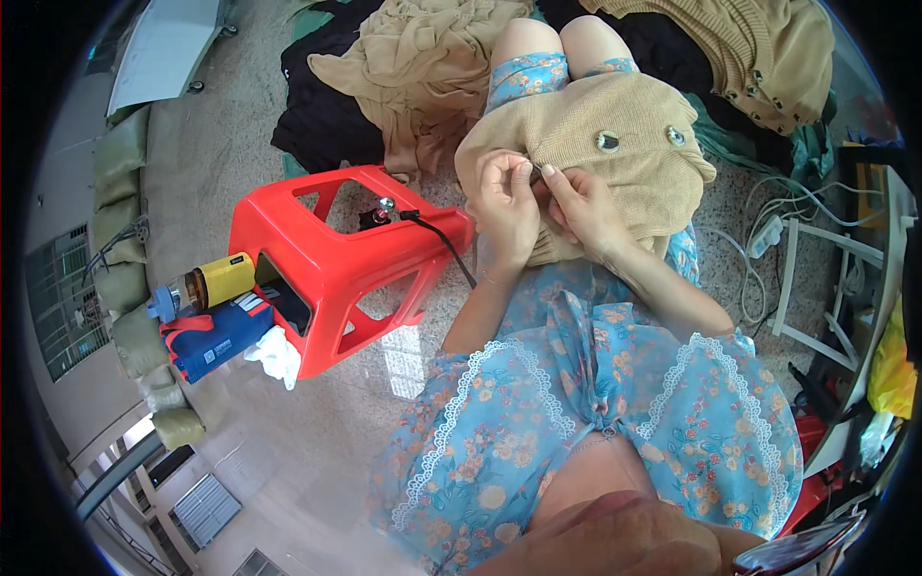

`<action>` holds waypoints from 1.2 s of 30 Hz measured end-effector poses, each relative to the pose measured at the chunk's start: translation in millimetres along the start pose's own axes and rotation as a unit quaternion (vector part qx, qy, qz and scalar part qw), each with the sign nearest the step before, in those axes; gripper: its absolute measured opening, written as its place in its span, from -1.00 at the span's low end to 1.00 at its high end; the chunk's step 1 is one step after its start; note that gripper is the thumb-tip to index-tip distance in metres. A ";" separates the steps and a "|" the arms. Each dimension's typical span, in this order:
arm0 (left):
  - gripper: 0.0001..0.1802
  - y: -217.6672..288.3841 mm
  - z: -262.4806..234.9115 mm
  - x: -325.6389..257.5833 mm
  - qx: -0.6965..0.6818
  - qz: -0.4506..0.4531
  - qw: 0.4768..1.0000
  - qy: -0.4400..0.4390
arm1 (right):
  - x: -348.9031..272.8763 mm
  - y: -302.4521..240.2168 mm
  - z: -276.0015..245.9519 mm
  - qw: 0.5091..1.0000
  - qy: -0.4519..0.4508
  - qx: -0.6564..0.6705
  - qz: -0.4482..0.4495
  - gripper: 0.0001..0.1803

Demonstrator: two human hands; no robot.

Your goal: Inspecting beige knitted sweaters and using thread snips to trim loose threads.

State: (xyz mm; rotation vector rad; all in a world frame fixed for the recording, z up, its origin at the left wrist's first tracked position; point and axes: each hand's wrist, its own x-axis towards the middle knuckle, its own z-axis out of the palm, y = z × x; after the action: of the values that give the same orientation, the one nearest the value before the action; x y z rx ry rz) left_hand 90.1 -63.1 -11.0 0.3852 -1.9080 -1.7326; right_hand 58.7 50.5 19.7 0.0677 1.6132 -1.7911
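A tan knitted cardigan (pixel 643 187) lies bunched over my lap. Two large dark-and-pale buttons show on it, one button (pixel 607 141) near the middle and another button (pixel 675 136) further right. My left hand (pixel 506 206) is closed at the cardigan's left part, thumb and fingertips pinched together. Right beside it, my right hand (pixel 588 213) is also closed, its thumb and forefinger pinching close to the left fingertips. Something small and dark shows between the two hands, but the fingers hide most of it. Both wrists rest near the cardigan's lower edge.
A red plastic stool (pixel 331 252) stands to the left, with a small metal-topped device and black cable on it. Beside it are a blue bag (pixel 223 336) and a yellow-labelled bottle (pixel 223 281). Tan garments (pixel 423 72) are heaped ahead. A power strip (pixel 765 237) lies right.
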 end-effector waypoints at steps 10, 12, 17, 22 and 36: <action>-0.90 -9.9 -18.5 13.1 0.010 -0.003 0.999 0.034 | -20.3 -13.8 -4.2 0.998 -0.002 0.054 -0.028 -0.58; -0.81 0.6 -32.5 25.3 -0.025 -0.072 0.995 0.058 | -31.2 -13.7 -13.0 0.996 0.027 0.044 -0.072 -0.56; -0.84 31.7 13.9 48.4 0.203 0.216 0.951 0.088 | -25.9 -14.8 -40.3 0.944 0.163 0.184 -0.221 -0.52; -0.70 51.5 60.7 31.6 0.275 0.245 0.909 -0.194 | -17.3 -15.2 -50.8 0.915 0.223 0.252 -0.223 -0.50; -0.76 31.0 43.8 19.0 0.175 0.066 0.966 -0.180 | -2.5 -3.5 -56.5 0.961 0.207 0.114 -0.145 -0.49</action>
State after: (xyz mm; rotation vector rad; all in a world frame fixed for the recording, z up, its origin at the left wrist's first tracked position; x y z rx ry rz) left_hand 54.4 -32.8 21.4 0.0635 -2.4519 -1.4512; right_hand 35.5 101.6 11.6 0.3490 1.7609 -2.3050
